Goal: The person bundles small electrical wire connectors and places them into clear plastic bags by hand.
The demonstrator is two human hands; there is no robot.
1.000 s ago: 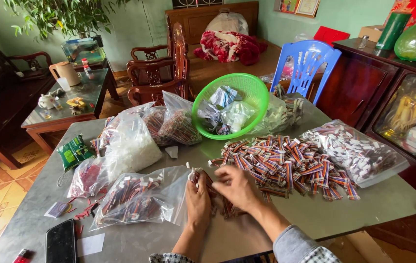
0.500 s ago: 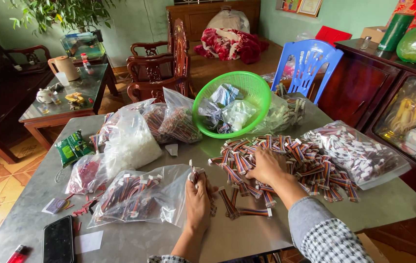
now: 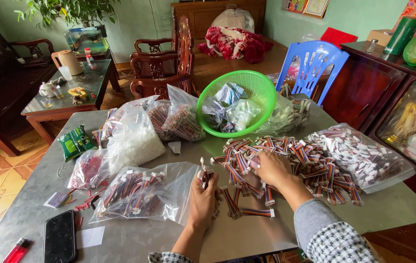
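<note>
The left hand [image 3: 203, 199] has its fingers clenched around a small bunch of cable pieces [image 3: 204, 174], short multicoloured ribbon wires with white plugs at the ends, held upright just above the worktop [image 3: 247, 234]. The bunch sits right at the open mouth of a clear plastic bag [image 3: 144, 192], which lies to the left of the hand and already holds many of the same wires.

The right hand [image 3: 272, 168] rests palm down on the near left edge of a loose pile of cable pieces [image 3: 290, 163]; its fingers curl into the wires, but whether they actually grip any cannot be told. A few stray wires lie between the two hands.

To the right of the pile lies another clear bag of wires [image 3: 364, 156]. Farther off stands a green plastic basket [image 3: 239, 102], tilted and filled with small packets, with more filled bags [image 3: 135, 131] to its left. At the near left edge lie a black phone [image 3: 59, 237] and a red lighter [image 3: 17, 252].
</note>
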